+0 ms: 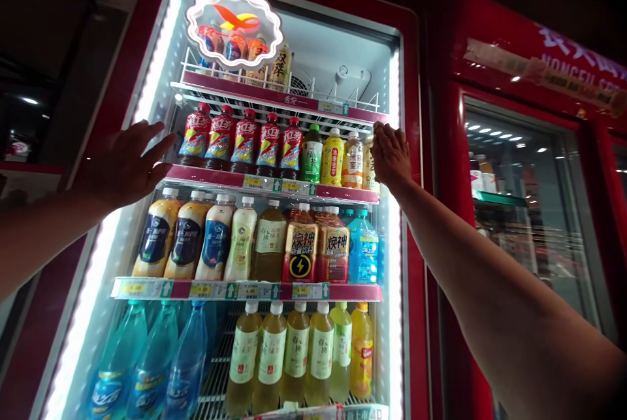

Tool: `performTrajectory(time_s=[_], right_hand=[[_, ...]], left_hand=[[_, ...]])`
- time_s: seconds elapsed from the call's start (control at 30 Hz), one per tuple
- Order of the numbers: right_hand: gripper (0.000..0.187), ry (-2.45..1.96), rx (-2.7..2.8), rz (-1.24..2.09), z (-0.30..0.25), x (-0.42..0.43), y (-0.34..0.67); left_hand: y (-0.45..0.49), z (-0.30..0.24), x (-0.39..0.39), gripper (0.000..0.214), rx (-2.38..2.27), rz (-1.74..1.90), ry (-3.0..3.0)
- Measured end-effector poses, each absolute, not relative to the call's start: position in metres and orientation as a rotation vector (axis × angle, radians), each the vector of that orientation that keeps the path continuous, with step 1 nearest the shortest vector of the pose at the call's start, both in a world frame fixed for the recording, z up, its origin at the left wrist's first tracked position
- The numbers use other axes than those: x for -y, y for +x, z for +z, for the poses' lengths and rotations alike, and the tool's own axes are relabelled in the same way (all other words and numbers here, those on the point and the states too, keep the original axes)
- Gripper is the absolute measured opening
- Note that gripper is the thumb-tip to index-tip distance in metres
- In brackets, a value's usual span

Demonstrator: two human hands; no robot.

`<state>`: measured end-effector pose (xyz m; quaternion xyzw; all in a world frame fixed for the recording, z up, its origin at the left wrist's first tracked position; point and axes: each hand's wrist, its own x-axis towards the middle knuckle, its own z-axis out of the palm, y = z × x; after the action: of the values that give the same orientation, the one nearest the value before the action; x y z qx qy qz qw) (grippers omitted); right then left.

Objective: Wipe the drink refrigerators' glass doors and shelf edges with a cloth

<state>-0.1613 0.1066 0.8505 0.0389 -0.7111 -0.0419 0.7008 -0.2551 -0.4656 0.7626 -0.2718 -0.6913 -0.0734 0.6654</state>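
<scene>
A lit glass-fronted drinks fridge (420, 224) with a red frame stands before me. My left hand (134, 162) is raised at its left side with the fingers spread, holding nothing, near the left end of the second shelf. Toward the right side, my right hand (392, 155) is up with its fingers extended, in front of the last bottles of that shelf. Whether it touches the glass I cannot tell. Close by are an orange-labelled bottle (353, 162) and a yellow bottle (333, 157). Several red-capped bottles (245, 139) line the left part of that shelf.
Below stand cream bottles with dark labels (155, 234), energy drink bottles (301, 243) and a blue bottle (363, 247). Large blue-green bottles (151, 361) and pale tea bottles (269, 355) fill the lower level. A glowing sign (234, 28) hangs at the top. Another red fridge (529, 113) stands right.
</scene>
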Motion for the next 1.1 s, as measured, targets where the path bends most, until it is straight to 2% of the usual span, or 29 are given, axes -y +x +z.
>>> performTrajectory(time_s=[0.23, 0.43, 0.6, 0.83, 1.1], right_hand=[[0.058, 0.298, 1.576, -0.239, 0.850, -0.103, -0.163], [0.058, 0.188, 1.534, -0.196, 0.860, -0.090, -0.170], [0.057, 0.314, 1.562, -0.278, 0.848, -0.082, -0.164], [0.059, 0.146, 1.537, -0.148, 0.855, -0.060, -0.171], [0.057, 0.202, 1.572, -0.182, 0.855, -0.041, -0.172]], left_hand=[[-0.268, 0.765, 0.471, 0.061, 1.532, -0.087, -0.605], [-0.279, 0.767, 0.477, 0.064, 1.492, -0.036, -0.658], [-0.283, 0.767, 0.479, 0.064, 1.467, -0.004, -0.669], [-0.277, 0.782, 0.481, 0.060, 1.508, -0.056, -0.661], [-0.271, 0.812, 0.477, 0.073, 1.551, -0.054, -0.546]])
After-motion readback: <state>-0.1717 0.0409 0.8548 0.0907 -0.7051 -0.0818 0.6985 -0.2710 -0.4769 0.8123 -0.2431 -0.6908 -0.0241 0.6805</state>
